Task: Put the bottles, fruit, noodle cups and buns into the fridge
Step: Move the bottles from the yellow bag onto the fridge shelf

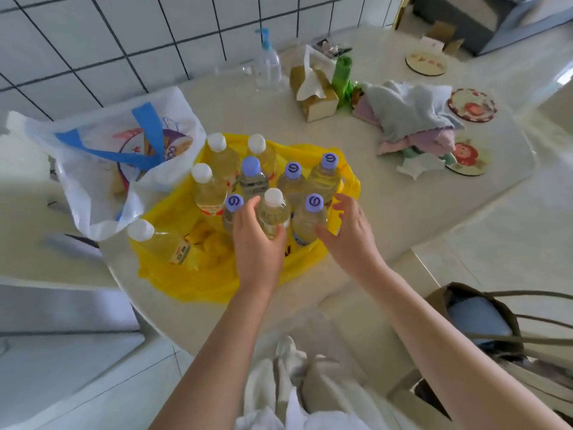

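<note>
Lift carefully: the bottles stand packed in the yellow bag (217, 283) on the surface (403, 212), so neighbours could topple. Your left hand (257, 243) curls round the white-capped bottle (273, 214); your right hand (350, 234), fingers spread, reaches the purple-capped bottle (310, 218), holding nothing.

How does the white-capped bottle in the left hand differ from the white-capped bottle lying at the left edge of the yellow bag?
The held white-capped plastic bottle stands upright, gripped by the left hand; the lying white-capped plastic bottle rests on its side, untouched. Both hold pale yellow liquid and sit on the yellow plastic bag.
</note>
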{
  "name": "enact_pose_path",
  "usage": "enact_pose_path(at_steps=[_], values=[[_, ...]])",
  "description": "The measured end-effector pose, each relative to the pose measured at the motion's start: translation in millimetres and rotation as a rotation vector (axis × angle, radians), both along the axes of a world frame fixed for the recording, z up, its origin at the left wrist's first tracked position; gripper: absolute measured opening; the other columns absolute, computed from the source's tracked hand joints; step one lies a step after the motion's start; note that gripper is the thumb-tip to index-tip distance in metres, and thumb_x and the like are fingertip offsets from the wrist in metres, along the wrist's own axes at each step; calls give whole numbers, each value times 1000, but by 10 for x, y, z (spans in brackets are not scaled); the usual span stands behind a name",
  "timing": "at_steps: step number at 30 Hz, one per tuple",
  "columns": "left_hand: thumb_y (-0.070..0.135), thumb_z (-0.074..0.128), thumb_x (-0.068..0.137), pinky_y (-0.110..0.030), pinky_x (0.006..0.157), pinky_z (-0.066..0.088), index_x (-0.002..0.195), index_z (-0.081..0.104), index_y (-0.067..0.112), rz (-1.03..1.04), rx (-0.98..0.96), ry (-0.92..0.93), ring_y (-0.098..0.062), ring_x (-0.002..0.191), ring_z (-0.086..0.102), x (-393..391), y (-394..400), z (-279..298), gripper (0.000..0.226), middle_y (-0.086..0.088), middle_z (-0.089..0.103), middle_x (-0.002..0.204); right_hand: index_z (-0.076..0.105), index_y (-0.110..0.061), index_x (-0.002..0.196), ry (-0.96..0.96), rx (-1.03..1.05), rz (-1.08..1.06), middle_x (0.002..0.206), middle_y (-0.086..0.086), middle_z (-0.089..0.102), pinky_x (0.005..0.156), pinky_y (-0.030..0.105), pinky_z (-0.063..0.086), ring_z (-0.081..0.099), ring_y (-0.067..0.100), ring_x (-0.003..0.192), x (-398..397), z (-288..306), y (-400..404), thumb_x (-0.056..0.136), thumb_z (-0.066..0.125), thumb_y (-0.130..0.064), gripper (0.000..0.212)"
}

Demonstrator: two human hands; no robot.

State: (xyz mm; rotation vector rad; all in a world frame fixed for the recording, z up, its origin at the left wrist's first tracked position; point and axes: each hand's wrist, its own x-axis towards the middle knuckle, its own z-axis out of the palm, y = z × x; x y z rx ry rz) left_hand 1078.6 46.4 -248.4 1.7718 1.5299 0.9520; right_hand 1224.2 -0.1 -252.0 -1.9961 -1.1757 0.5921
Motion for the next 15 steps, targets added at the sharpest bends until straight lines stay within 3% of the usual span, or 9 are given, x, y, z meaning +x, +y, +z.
enact_pose_path(at_steps=[3, 8, 15], values=[[20, 71, 86, -16, 96, 33, 137, 46, 8, 15, 44, 32, -19, 124, 48, 147, 130, -72, 57, -6, 54, 134, 45, -11, 129, 17, 13, 52, 117, 1, 50, 81, 14, 27, 46, 20, 112, 59, -54, 188, 82, 73, -26, 56], [23, 74, 84, -12, 87, 33, 129, 54, 7, 35, 58, 95, -22, 115, 56, 232, 254, -218, 52, -8, 60, 122, 44, -9, 133, 32, 6, 116, 127, 9, 51, 84, 9, 27, 47, 22, 118, 162, -258, 293, 77, 77, -26, 67], [14, 87, 64, -14, 85, 39, 113, 51, 4, 58, 62, 41, -21, 98, 54, 331, 228, -472, 61, -3, 54, 104, 53, -9, 123, 23, 82, 248, 115, -3, 56, 85, 5, 32, 54, 19, 111, 279, -535, 331, 75, 81, -27, 58]])
